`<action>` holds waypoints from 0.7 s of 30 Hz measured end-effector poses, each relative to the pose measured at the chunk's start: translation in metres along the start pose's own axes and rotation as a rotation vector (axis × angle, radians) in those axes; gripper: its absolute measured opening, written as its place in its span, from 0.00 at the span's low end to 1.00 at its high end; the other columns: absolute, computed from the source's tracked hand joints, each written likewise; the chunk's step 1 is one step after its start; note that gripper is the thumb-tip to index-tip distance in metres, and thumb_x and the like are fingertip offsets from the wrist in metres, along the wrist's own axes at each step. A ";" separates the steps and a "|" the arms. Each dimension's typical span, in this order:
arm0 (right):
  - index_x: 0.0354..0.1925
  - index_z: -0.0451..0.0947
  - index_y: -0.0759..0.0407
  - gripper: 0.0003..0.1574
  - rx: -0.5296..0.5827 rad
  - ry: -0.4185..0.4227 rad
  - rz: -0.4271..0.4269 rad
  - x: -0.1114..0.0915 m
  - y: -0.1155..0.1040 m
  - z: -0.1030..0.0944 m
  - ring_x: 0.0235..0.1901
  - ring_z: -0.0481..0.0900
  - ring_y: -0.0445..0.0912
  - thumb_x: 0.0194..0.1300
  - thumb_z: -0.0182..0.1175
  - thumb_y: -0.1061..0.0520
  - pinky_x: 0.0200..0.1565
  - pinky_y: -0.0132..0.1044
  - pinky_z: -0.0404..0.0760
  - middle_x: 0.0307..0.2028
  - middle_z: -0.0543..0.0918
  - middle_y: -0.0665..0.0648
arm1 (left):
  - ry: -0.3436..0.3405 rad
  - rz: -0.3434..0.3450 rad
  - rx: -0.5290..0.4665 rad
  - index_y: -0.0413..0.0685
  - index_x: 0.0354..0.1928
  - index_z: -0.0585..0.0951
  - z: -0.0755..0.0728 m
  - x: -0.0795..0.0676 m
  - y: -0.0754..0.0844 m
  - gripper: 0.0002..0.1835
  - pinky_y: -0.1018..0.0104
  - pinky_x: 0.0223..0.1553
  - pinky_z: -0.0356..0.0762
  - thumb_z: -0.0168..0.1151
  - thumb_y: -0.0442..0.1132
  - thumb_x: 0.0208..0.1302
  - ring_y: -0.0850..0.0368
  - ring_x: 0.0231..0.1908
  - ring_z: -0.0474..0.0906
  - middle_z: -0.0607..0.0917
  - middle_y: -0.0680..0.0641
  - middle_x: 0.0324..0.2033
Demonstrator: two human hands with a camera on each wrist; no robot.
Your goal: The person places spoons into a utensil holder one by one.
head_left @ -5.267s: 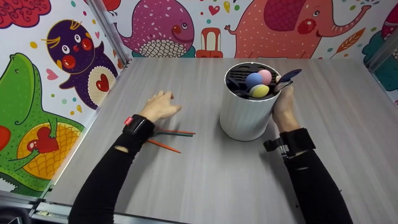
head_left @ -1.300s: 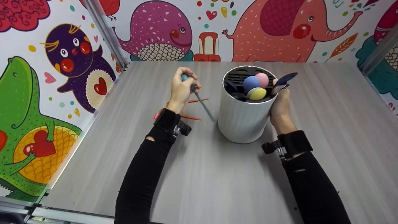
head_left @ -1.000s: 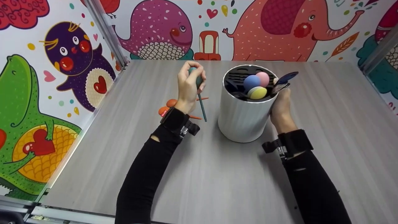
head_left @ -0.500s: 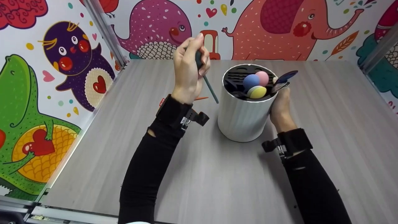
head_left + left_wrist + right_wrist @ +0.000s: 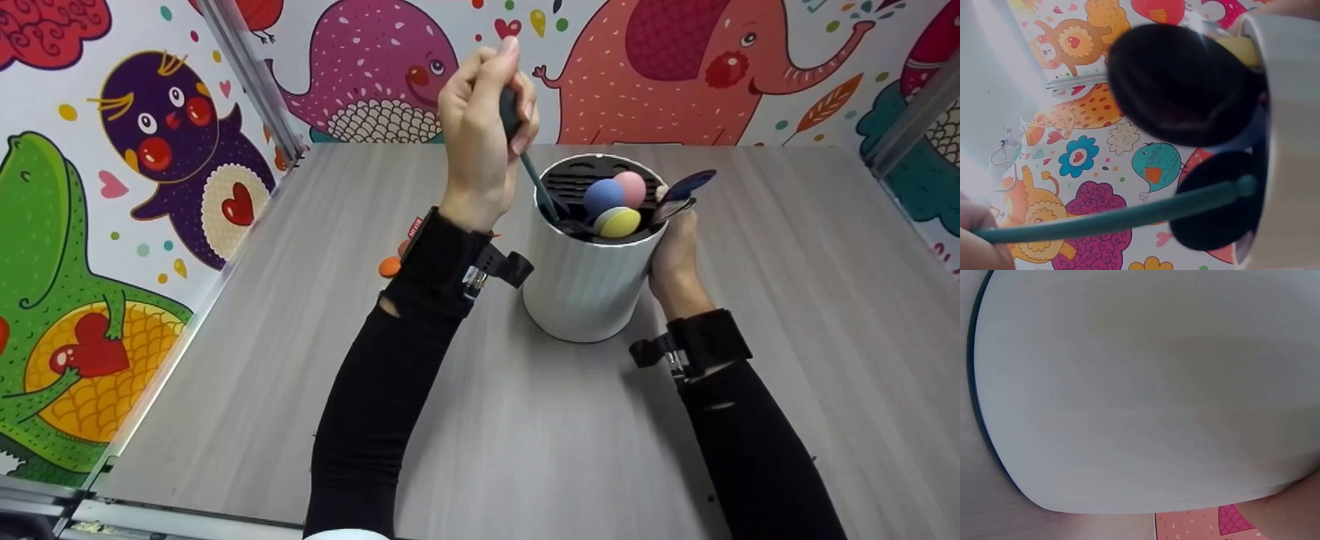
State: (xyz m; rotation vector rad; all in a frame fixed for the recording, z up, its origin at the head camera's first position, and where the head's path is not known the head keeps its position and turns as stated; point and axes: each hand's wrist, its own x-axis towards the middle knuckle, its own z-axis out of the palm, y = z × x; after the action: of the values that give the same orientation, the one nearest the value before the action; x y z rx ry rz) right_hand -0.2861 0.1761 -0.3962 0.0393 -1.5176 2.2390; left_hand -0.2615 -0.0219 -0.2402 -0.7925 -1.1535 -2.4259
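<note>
My left hand (image 5: 484, 127) grips a teal spoon (image 5: 538, 184) high by its bowl end, handle slanting down to the right. The handle tip is at the left part of the opening of a white cylindrical utensil holder (image 5: 589, 292) with a black slotted insert. In the left wrist view the teal handle (image 5: 1129, 219) overlaps a dark rounded shape at the holder's mouth. My right hand (image 5: 675, 259) holds the holder's right side, its fingers mostly hidden behind it. The right wrist view is filled by the holder's white wall (image 5: 1140, 394).
Round blue (image 5: 604, 196), pink (image 5: 631, 189) and yellow (image 5: 617, 223) heads stick up from the holder. Dark blue spoon-like heads (image 5: 694, 182) lean out at its right rim. Orange spoons (image 5: 389, 266) lie on the grey table, partly behind my left forearm. Printed panels stand behind and left.
My left hand took the teal spoon from the table beside the orange ones, lifted it and moved right, bringing the handle tip to the holder's opening. The right hand stays on the holder.
</note>
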 end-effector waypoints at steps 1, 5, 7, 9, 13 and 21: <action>0.36 0.84 0.51 0.18 0.008 -0.004 0.008 0.000 0.000 0.000 0.40 0.77 0.41 0.73 0.48 0.49 0.51 0.32 0.74 0.35 0.83 0.48 | 0.001 0.000 0.016 0.44 0.22 0.68 0.000 0.000 -0.001 0.20 0.70 0.14 0.56 0.40 0.28 0.77 0.60 0.11 0.58 0.68 0.50 0.14; 0.44 0.86 0.52 0.20 0.009 -0.014 0.021 0.000 0.000 -0.002 0.45 0.79 0.43 0.73 0.48 0.49 0.55 0.33 0.75 0.41 0.85 0.50 | -0.016 0.010 0.051 0.44 0.23 0.69 0.000 0.000 -0.003 0.20 0.70 0.15 0.57 0.40 0.28 0.77 0.59 0.11 0.60 0.70 0.49 0.15; 0.40 0.85 0.51 0.19 0.002 -0.012 0.018 0.000 0.000 -0.002 0.43 0.78 0.42 0.73 0.48 0.49 0.53 0.32 0.75 0.38 0.85 0.49 | -0.025 0.018 0.060 0.44 0.24 0.69 0.000 0.000 -0.005 0.19 0.70 0.15 0.58 0.40 0.28 0.77 0.59 0.12 0.61 0.70 0.49 0.15; 0.35 0.83 0.50 0.18 0.006 -0.008 0.013 0.001 0.000 -0.001 0.40 0.77 0.41 0.72 0.48 0.50 0.51 0.32 0.75 0.36 0.83 0.48 | -0.038 0.030 0.059 0.43 0.24 0.70 0.002 0.001 -0.007 0.19 0.70 0.15 0.59 0.40 0.28 0.77 0.58 0.12 0.61 0.71 0.49 0.16; 0.35 0.83 0.53 0.19 0.043 -0.040 0.000 0.000 0.001 0.000 0.40 0.78 0.41 0.73 0.46 0.50 0.51 0.33 0.76 0.35 0.84 0.49 | -0.049 0.039 0.069 0.43 0.24 0.70 0.004 -0.001 -0.014 0.18 0.69 0.15 0.58 0.42 0.27 0.77 0.58 0.12 0.61 0.72 0.48 0.15; 0.37 0.84 0.55 0.21 0.057 -0.058 0.000 0.000 0.001 0.001 0.41 0.78 0.41 0.75 0.45 0.51 0.51 0.34 0.76 0.36 0.84 0.50 | -0.105 -0.013 0.204 0.44 0.24 0.72 -0.009 -0.016 -0.043 0.18 0.68 0.14 0.63 0.46 0.30 0.77 0.55 0.12 0.64 0.73 0.47 0.15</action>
State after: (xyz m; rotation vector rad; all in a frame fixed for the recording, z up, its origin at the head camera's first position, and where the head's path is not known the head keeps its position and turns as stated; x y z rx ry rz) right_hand -0.2867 0.1751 -0.3963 0.1222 -1.4832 2.2989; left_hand -0.2737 -0.0020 -0.2805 -0.8574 -1.4224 -2.2534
